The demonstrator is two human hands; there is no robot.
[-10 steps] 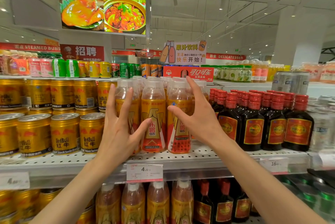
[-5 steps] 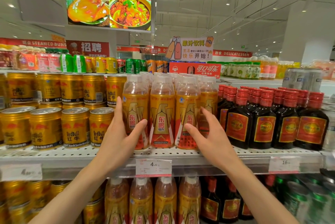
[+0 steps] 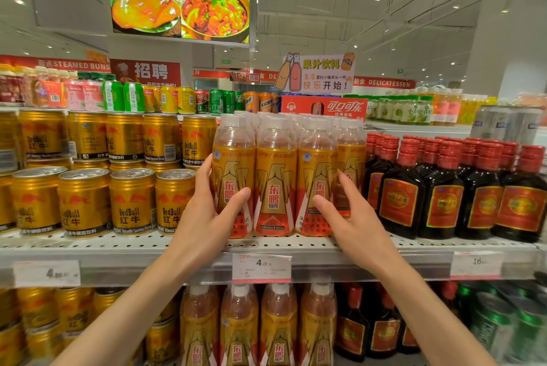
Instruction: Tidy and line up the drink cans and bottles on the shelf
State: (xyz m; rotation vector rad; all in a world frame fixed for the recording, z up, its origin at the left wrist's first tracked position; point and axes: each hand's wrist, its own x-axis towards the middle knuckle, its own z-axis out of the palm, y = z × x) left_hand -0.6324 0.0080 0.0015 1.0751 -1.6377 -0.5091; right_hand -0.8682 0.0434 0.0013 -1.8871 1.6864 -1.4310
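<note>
A front row of orange drink bottles (image 3: 276, 185) with clear caps stands upright on the white perforated shelf (image 3: 124, 243). My left hand (image 3: 207, 217) wraps the leftmost bottle (image 3: 232, 164), thumb across its label. My right hand (image 3: 353, 223) clasps the right-hand bottle (image 3: 316, 164), thumb on its front, fingers reaching between it and the bottle behind. Gold Red Bull cans (image 3: 133, 203) stand stacked to the left. Dark bottles with red caps (image 3: 444, 188) stand to the right.
Price tags (image 3: 262, 268) hang on the shelf's front rail. The lower shelf holds more orange bottles (image 3: 278, 324), gold cans and dark bottles. The top shelf carries mixed cans and a red Coca-Cola case (image 3: 324, 106). A food screen hangs overhead.
Both hands have dropped from high on the bottles to mid-label and closed around the outer front bottles. The front row now stands straighter and closer together.
</note>
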